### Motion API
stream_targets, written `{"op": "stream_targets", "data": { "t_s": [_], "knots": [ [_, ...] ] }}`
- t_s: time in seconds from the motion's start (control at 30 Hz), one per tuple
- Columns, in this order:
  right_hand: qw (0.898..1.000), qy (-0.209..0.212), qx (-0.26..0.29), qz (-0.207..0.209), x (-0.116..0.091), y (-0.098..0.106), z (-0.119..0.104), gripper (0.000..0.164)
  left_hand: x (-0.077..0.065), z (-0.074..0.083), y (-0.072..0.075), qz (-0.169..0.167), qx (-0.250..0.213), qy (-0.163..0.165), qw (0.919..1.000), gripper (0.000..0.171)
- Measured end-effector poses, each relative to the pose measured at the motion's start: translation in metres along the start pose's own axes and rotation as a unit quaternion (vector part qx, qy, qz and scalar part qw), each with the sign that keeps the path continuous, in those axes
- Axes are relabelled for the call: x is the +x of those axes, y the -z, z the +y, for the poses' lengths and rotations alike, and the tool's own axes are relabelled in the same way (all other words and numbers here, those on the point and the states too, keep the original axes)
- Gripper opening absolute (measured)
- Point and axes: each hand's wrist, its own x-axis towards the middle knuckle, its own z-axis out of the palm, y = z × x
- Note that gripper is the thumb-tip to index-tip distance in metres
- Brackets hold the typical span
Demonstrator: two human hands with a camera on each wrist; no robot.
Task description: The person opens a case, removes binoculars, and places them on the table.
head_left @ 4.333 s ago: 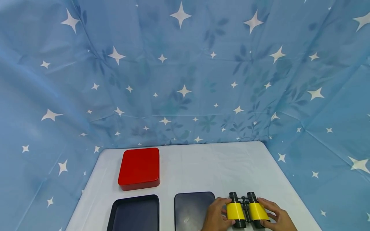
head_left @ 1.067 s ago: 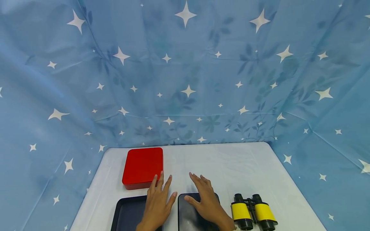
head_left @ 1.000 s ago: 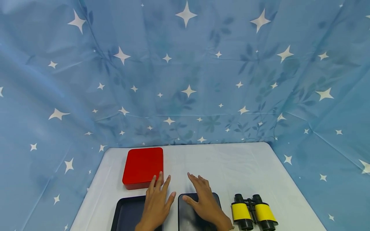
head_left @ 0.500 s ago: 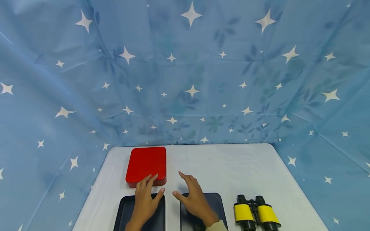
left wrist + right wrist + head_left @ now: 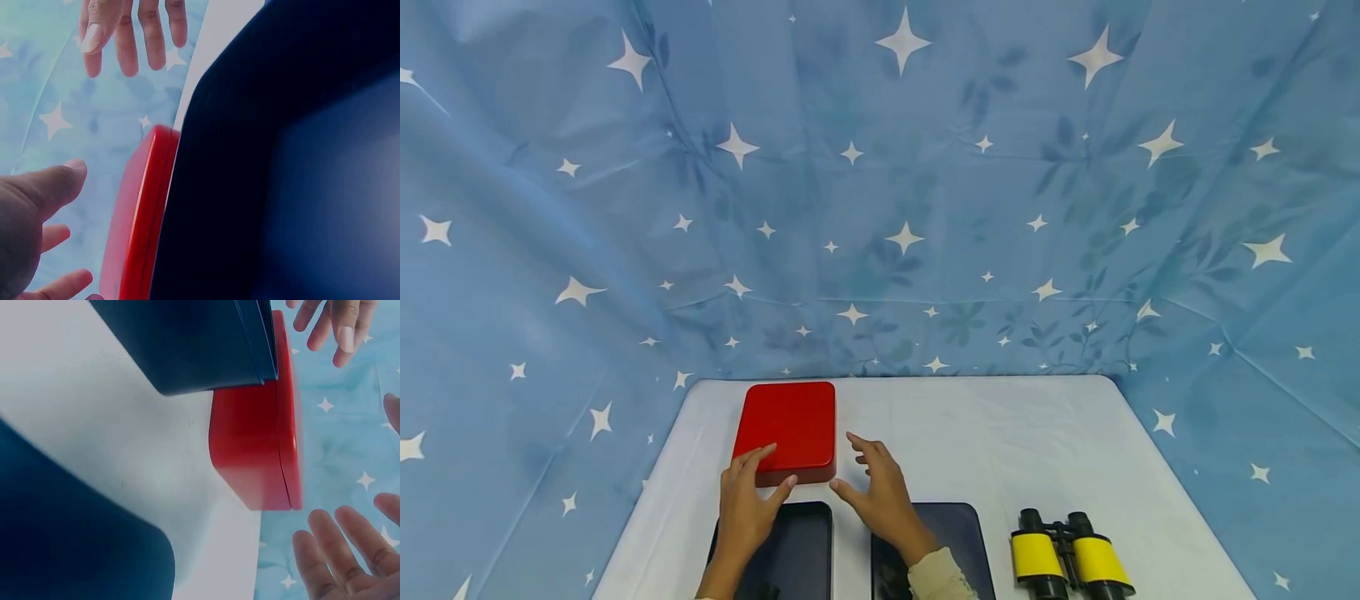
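A shiny red lidded box [image 5: 790, 423] rests at the back left of the white table. My left hand [image 5: 743, 510] is over the left dark tray [image 5: 805, 542], fingers bent loosely, its fingertips overlapping the box's near left corner in the head view. Near the box's right front corner, my right hand [image 5: 880, 500] is held up with fingers spread and thumb pointing left. Both wrist views show the hands apart from the box [image 5: 250, 444], holding nothing. Yellow and black binoculars [image 5: 1099, 560] stand to the right, untouched.
A second dark tray [image 5: 958, 533] lies under my right forearm, partly hidden by it. White tabletop [image 5: 985, 442] stretches behind the binoculars and right of the box. A blue star-patterned cloth [image 5: 880, 192] hangs behind and along the sides.
Both hands held the binoculars about four seconds ago; those now stand released on the table. The hands have moved left, and lately further left and forward towards the red box.
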Motion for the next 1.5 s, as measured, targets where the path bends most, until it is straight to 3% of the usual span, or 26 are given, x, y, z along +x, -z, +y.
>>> {"op": "stream_targets", "data": {
  "t_s": [0.27, 0.47, 0.8, 1.03, 1.5],
  "knots": [
    [1.0, 0.007, -0.015, 0.01, 0.013, -0.012, -0.002, 0.076, 0.01, -0.017, 0.01, 0.01, 0.002, 0.018, 0.9998, 0.068],
    [0.999, -0.019, -0.017, -0.021, 0.024, -0.021, -0.004, 0.077, 0.019, -0.029, 0.017, 0.023, 0.005, 0.014, 0.9996, 0.068],
    [0.997, -0.069, 0.008, -0.041, 0.039, -0.036, 0.001, 0.078, 0.032, -0.045, 0.021, -0.018, -0.036, 0.066, 0.997, 0.071],
    [0.997, -0.079, 0.001, -0.025, 0.047, -0.041, -0.002, 0.072, 0.034, -0.051, 0.019, -0.026, -0.04, 0.08, 0.9957, 0.071],
    [0.994, -0.106, -0.003, 0.034, 0.05, -0.051, -0.003, 0.06, 0.034, -0.055, 0.013, 0.015, -0.021, 0.091, 0.9955, 0.068]
  ]
}}
